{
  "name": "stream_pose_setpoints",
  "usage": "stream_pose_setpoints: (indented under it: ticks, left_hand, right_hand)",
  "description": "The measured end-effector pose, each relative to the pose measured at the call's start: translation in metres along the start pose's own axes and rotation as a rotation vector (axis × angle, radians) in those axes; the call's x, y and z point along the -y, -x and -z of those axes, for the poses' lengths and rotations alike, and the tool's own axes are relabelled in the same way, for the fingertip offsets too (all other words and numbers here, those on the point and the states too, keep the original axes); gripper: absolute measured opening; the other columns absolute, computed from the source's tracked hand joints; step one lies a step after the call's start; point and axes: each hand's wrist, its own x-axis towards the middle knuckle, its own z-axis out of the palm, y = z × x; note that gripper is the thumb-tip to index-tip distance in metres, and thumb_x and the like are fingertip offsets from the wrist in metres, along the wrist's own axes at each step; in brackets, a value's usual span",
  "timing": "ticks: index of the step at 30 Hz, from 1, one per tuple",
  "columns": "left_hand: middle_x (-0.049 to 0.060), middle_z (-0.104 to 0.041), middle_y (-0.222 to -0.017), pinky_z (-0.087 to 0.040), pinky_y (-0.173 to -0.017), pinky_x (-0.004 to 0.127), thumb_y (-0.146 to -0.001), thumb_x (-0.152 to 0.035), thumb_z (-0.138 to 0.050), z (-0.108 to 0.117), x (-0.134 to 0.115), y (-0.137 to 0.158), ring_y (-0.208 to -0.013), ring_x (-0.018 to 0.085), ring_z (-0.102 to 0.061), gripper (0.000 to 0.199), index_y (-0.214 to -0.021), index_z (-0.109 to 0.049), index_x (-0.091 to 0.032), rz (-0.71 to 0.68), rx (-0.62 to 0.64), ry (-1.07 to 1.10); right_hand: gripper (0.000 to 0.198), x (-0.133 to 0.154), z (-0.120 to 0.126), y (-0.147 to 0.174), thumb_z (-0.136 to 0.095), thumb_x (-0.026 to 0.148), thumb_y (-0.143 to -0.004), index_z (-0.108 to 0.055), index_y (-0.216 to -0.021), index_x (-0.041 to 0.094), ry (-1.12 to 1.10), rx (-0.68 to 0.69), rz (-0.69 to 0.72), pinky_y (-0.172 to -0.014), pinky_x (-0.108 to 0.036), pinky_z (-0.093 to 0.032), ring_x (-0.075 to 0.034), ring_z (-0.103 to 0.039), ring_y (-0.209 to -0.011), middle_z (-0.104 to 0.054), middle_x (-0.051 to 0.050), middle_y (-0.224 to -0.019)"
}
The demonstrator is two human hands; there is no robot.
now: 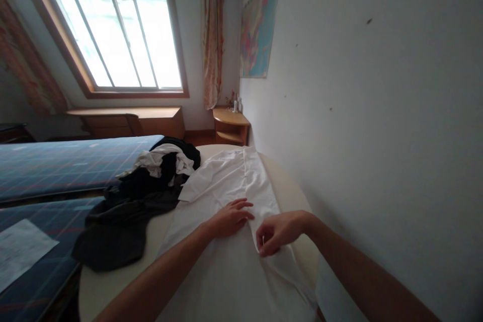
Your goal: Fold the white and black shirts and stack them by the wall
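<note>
A white shirt (211,266) lies spread lengthwise over a cream round-edged table (166,231), with a seam or placket running down its middle. My left hand (233,217) rests on the cloth left of that seam, palm down with its fingers stretched out and apart. Just right of it, my right hand (277,234) pinches the shirt's edge between thumb and forefinger and lifts a small fold. Part of the near end of the shirt lies beyond the bottom of the view.
A heap of dark and white clothes (151,191) lies at the table's left side. Beyond it are blue plaid mattresses (68,166), one bearing a paper sheet (22,251). A white wall (362,126) runs close along the right. A small corner shelf (231,118) stands behind.
</note>
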Motion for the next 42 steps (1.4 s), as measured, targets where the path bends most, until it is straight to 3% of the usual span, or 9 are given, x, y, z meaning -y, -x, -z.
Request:
stream_pose_setpoints:
  ticks: [6, 11, 14, 16, 23, 26, 32, 37, 42]
  left_hand:
    - [0.002, -0.060, -0.137, -0.036, -0.114, 0.038, -0.086, -0.010, -0.056, 0.001, -0.025, 0.014, -0.134, 0.022, -0.049, 0.034, -0.113, -0.068, -0.028, -0.108, 0.093, 0.018]
    - [0.001, -0.059, -0.137, -0.023, -0.120, 0.046, -0.083, -0.022, -0.065, 0.004, -0.055, 0.027, -0.135, 0.026, -0.046, 0.038, -0.119, -0.065, -0.033, -0.208, 0.184, -0.005]
    - [0.002, -0.058, -0.139, -0.024, -0.119, 0.044, -0.084, -0.035, -0.067, 0.000, -0.075, 0.029, -0.133, 0.026, -0.048, 0.046, -0.129, -0.058, -0.031, -0.307, 0.224, 0.028]
    - [0.005, -0.058, -0.138, -0.027, -0.118, 0.042, -0.089, -0.041, -0.063, -0.005, -0.085, 0.028, -0.128, 0.024, -0.052, 0.049, -0.136, -0.052, -0.029, -0.351, 0.226, 0.019]
    - [0.004, -0.074, -0.098, -0.049, -0.091, 0.028, -0.081, -0.012, -0.057, -0.015, -0.093, 0.029, -0.090, 0.017, -0.068, 0.024, -0.103, -0.064, -0.021, -0.310, 0.168, 0.126]
    - [0.005, -0.072, -0.088, -0.052, -0.081, 0.027, -0.074, -0.010, -0.056, -0.002, -0.090, 0.038, -0.080, 0.018, -0.068, 0.037, -0.109, -0.063, -0.018, -0.167, 0.113, 0.158]
    - [-0.001, -0.074, -0.093, -0.048, -0.095, 0.033, -0.076, -0.033, -0.074, 0.008, -0.101, 0.051, -0.090, 0.021, -0.070, 0.066, -0.137, -0.051, -0.026, -0.141, 0.336, 0.216]
    - [0.006, -0.071, -0.105, -0.050, -0.087, 0.036, -0.084, -0.051, -0.068, -0.011, -0.125, 0.040, -0.092, 0.025, -0.070, 0.047, -0.123, -0.061, -0.026, -0.112, 0.293, -0.021]
    - [0.004, -0.071, -0.090, -0.051, -0.066, 0.028, -0.087, -0.037, -0.066, -0.044, -0.138, 0.024, -0.074, 0.020, -0.071, 0.021, -0.101, -0.066, -0.021, -0.171, 0.240, -0.176]
  right_hand:
    - [0.054, 0.003, 0.002, -0.006, -0.075, 0.060, -0.071, -0.064, -0.106, 0.021, -0.269, 0.188, -0.068, -0.055, -0.023, -0.050, -0.014, -0.068, -0.062, -0.073, -0.003, -0.092]
    - [0.031, -0.036, 0.031, -0.032, -0.053, 0.041, -0.092, -0.062, -0.102, 0.013, -0.031, -0.638, 0.053, -0.054, -0.023, -0.047, -0.014, -0.064, -0.061, -0.071, -0.006, -0.081]
    - [0.026, -0.061, 0.045, -0.049, -0.050, 0.030, -0.093, -0.064, -0.105, 0.012, 0.240, -1.017, 0.045, -0.082, -0.032, -0.052, -0.020, -0.068, -0.089, -0.072, -0.013, -0.100]
    - [0.031, -0.077, 0.050, -0.060, -0.050, 0.029, -0.093, -0.064, -0.115, 0.012, 0.382, -1.104, 0.074, -0.102, -0.037, -0.045, -0.024, -0.062, -0.112, -0.068, -0.016, -0.120]
    - [0.056, -0.118, 0.054, -0.086, -0.036, 0.041, -0.099, -0.047, -0.144, 0.010, 0.555, -1.054, 0.050, -0.121, -0.045, -0.024, -0.026, -0.033, -0.145, -0.042, -0.017, -0.154]
    - [0.058, -0.122, 0.054, -0.087, -0.031, 0.043, -0.101, -0.045, -0.146, 0.011, 0.578, -1.065, 0.039, -0.122, -0.043, -0.022, -0.025, -0.032, -0.145, -0.041, -0.015, -0.155]
    - [0.055, -0.119, 0.053, -0.087, -0.036, 0.044, -0.100, -0.047, -0.145, 0.015, 0.603, -1.089, -0.015, -0.121, -0.042, -0.023, -0.024, -0.034, -0.144, -0.041, -0.013, -0.155]
    - [0.054, -0.118, 0.050, -0.089, -0.035, 0.042, -0.100, -0.047, -0.145, 0.013, 0.616, -1.108, -0.011, -0.121, -0.040, -0.022, -0.023, -0.034, -0.144, -0.043, -0.012, -0.154]
    - [0.054, -0.115, 0.049, -0.086, -0.035, 0.041, -0.100, -0.048, -0.144, 0.012, 0.614, -1.105, 0.004, -0.121, -0.041, -0.023, -0.024, -0.034, -0.144, -0.043, -0.013, -0.153]
